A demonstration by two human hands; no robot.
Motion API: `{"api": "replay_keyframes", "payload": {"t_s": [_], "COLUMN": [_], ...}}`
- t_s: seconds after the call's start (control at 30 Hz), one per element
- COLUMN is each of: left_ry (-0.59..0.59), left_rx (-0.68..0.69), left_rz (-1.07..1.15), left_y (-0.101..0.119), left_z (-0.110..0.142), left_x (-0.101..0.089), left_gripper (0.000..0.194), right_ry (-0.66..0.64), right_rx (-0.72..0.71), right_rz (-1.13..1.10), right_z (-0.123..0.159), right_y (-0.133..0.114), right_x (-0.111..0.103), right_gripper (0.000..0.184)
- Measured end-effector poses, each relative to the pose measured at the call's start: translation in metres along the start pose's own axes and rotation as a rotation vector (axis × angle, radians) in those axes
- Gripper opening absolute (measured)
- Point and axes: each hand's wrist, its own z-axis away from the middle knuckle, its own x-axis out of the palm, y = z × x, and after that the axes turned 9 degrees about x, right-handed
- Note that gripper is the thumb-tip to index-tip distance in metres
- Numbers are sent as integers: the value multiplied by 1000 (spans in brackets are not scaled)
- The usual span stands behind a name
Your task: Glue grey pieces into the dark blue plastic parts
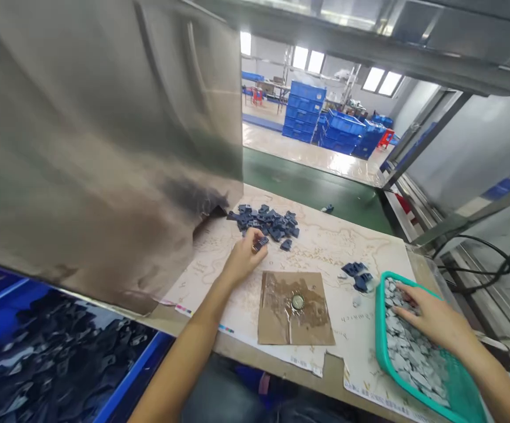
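Note:
My left hand (247,257) pinches a small dark blue plastic part (261,242) between thumb and fingers. Just beyond it lies a loose pile of similar dark parts (266,221). My right hand (431,314) is inside a teal basket (381,338), its thumb and fingers apart over many small pale grey pieces (407,352); some of its fingertips are hidden among them. Between the hands, a square of brown cardboard (275,311) lies on the table with a small round metallic piece (298,302) at its middle. A smaller group of dark parts (357,275) sits left of the basket.
A large metal panel (105,147) stands at the left. Below it, a blue crate (127,376) holds many dark parts. A green conveyor belt (316,188) runs behind the paper-covered table (361,247). Black cables (479,258) hang at the right; blue crates (303,111) are stacked farther back.

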Motion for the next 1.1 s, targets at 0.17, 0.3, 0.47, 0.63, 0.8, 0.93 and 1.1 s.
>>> {"api": "replay_keyframes", "payload": {"t_s": [0.17, 0.3, 0.47, 0.63, 0.8, 0.93, 1.1], "left_ry": [-57, -26, 91, 392, 551, 528, 413], "left_rx": [59, 7, -229, -500, -543, -537, -515], "left_rz": [98, 246, 456, 528, 536, 501, 433], "left_y": [21, 46, 68, 73, 63, 55, 54], "left_z": [8, 41, 97, 121, 116, 112, 115], "left_x": [7, 14, 25, 32, 32, 31, 31], "left_gripper": [19, 20, 27, 39, 38, 39, 33], "right_ry": [147, 185, 145, 169, 141, 145, 91], "right_rx": [-7, -154, -223, -192, -170, -188, 69], "right_rz": [-64, -97, -199, -326, -406, -401, -677], "right_z": [20, 15, 3, 1, 8, 9, 12], "right_y": [9, 3, 0, 2, 8, 7, -9], "right_x": [30, 32, 28, 27, 26, 22, 14], "right_gripper": [50, 48, 30, 31, 29, 28, 27]}}
